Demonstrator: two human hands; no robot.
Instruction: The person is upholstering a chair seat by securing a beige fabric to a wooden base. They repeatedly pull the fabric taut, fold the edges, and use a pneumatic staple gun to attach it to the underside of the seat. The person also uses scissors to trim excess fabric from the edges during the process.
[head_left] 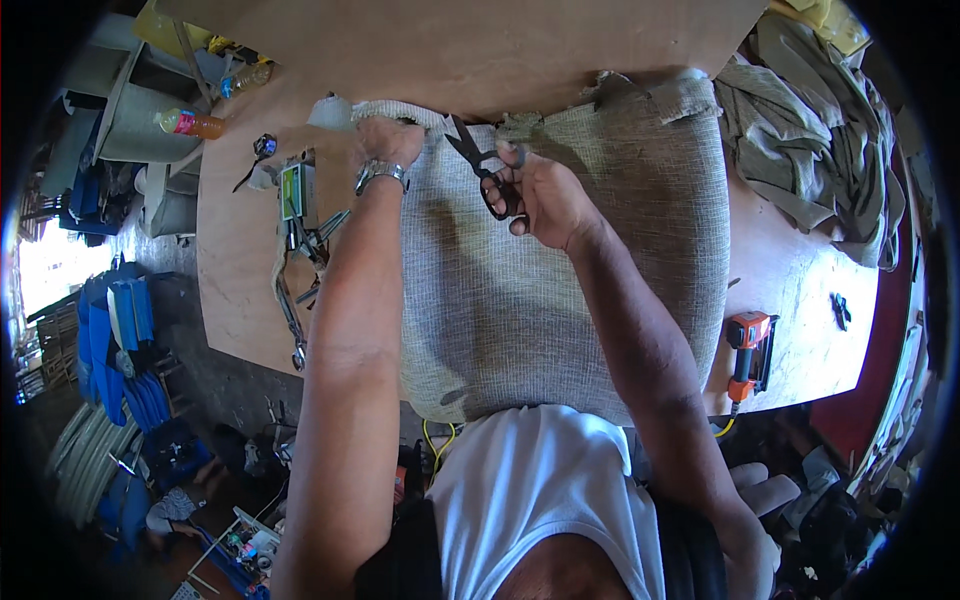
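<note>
The right hand is gripping black-handled scissors, fingers curled through the loops, blades parted at the far edge of the grey woven cushion lying on the wooden table. The left hand is pressing closed on the cushion's far left corner.
</note>
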